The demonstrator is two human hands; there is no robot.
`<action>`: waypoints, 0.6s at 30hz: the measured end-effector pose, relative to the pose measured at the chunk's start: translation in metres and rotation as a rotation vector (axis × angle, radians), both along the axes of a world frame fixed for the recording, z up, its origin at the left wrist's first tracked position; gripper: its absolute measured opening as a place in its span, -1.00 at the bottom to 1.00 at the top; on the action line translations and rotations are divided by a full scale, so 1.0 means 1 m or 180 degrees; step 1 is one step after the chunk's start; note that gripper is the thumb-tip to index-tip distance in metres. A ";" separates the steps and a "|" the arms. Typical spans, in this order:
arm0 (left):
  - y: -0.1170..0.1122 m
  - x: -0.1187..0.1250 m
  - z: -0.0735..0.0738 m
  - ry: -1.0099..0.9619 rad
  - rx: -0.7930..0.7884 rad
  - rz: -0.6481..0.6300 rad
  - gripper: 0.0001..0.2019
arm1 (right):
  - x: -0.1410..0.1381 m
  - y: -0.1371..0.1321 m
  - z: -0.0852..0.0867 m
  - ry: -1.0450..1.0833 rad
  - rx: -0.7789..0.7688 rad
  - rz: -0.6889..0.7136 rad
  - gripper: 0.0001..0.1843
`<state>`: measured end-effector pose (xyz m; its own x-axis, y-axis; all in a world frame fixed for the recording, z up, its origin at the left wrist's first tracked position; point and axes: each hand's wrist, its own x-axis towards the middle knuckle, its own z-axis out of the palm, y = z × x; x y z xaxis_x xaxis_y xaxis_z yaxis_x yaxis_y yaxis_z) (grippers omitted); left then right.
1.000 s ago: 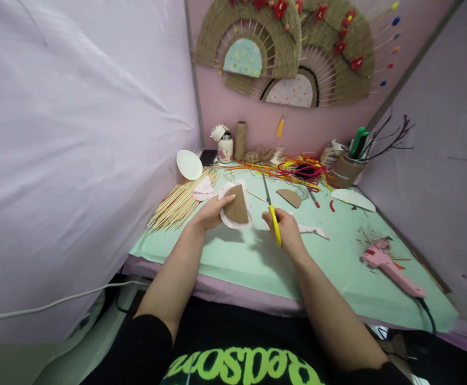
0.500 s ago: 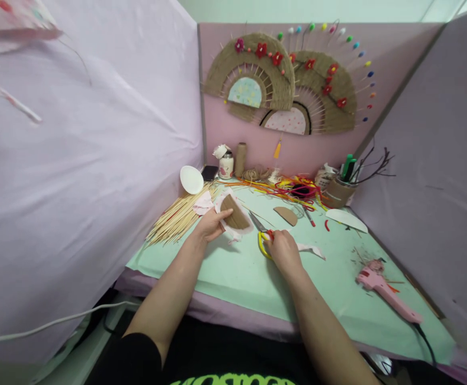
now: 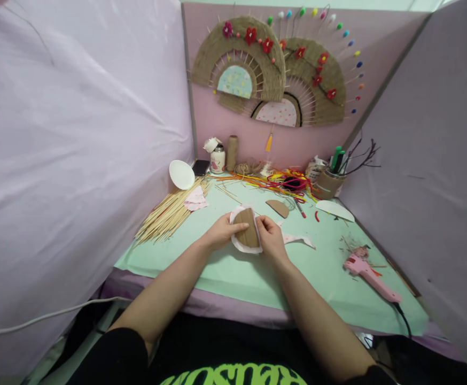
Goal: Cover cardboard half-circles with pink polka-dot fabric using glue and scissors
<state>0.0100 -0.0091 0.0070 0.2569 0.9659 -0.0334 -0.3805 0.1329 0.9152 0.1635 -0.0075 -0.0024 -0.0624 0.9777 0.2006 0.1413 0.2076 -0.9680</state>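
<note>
My left hand (image 3: 221, 232) is closed on a brown cardboard half-circle (image 3: 247, 230), its thumb lying across the card. Behind the card, a white and pink patterned fabric piece (image 3: 244, 247) shows as a border past its edge. My right hand (image 3: 271, 235) pinches that border at the right side, with fingertips touching it. The scissors do not show in this view. To the right of my right hand lies a torn-looking fabric strip (image 3: 301, 240). Beyond it rests another cardboard half-circle (image 3: 278, 208).
Bamboo sticks (image 3: 165, 216) lie at left beneath a fabric scrap (image 3: 195, 199). A pink glue gun (image 3: 373, 278) rests at right. Colourful cords (image 3: 283, 182), a jar (image 3: 217, 159) and a holder with pens and twigs (image 3: 327, 184) line the back. Fan decorations (image 3: 241, 45) hang behind.
The scissors have gone from sight in my right hand, which has moved left to the fabric border. My left hand has brought the card and fabric lower and turned them. The view has shifted.
</note>
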 end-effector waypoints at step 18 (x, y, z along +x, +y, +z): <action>0.004 0.001 -0.010 0.0346 0.0269 0.0080 -0.53 | -0.003 -0.010 -0.002 -0.1149 0.0716 -0.0431 -0.66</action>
